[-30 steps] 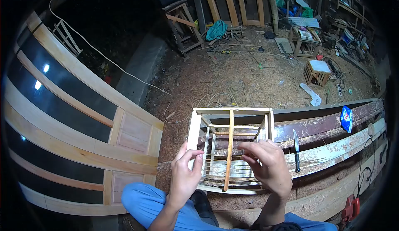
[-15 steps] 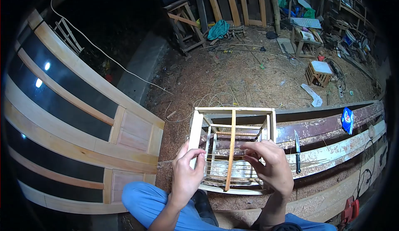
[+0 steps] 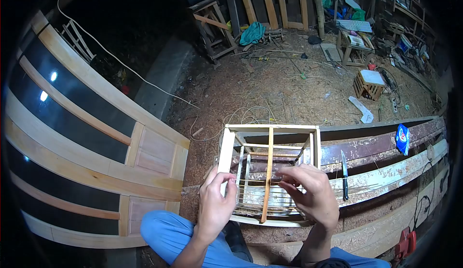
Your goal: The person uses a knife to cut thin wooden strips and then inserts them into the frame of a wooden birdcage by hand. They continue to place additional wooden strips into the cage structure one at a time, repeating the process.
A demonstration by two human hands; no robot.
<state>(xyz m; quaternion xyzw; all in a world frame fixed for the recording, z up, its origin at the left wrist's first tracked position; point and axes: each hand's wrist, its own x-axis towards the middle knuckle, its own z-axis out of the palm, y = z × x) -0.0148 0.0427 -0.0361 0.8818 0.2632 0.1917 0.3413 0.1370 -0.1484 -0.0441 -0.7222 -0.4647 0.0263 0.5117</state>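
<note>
One thin, tan, cane-like strand spans part of the open face of a pale, rectangular wooden frame, running toward a narrow orange-brown wooden slat. My left hand pinches it between thumb and forefinger; my right hand curls just beside the slat, fingertips near the strand, though I cannot tell whether they close on it. I judge the strand very light, springy, perhaps slippery, and liable to crack if bent sharply, so a fingertip hold close to the slat suits it. The frame looks stiff and fairly light, best gripped by its side rails. It rests on a desk of worn, paint-flaked planks, with a black-handled knife and a blue packet to the right. Beyond spreads a shavings-strewn brown floor; large panelled wooden doors are on my left.
</note>
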